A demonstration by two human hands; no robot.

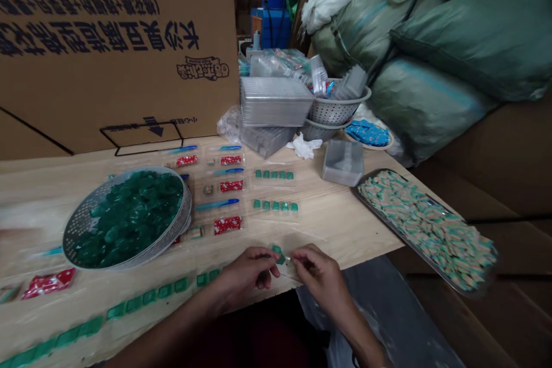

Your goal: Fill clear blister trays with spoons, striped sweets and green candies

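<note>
Two hands, the left hand and the right hand, are closed in a pinch on a small green wrapped piece. That piece is held over the bench, near its front edge.

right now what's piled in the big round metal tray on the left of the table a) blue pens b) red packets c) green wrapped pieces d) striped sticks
c, the round perforated metal tray holds a heap of dark green wrapped pieces.
</note>
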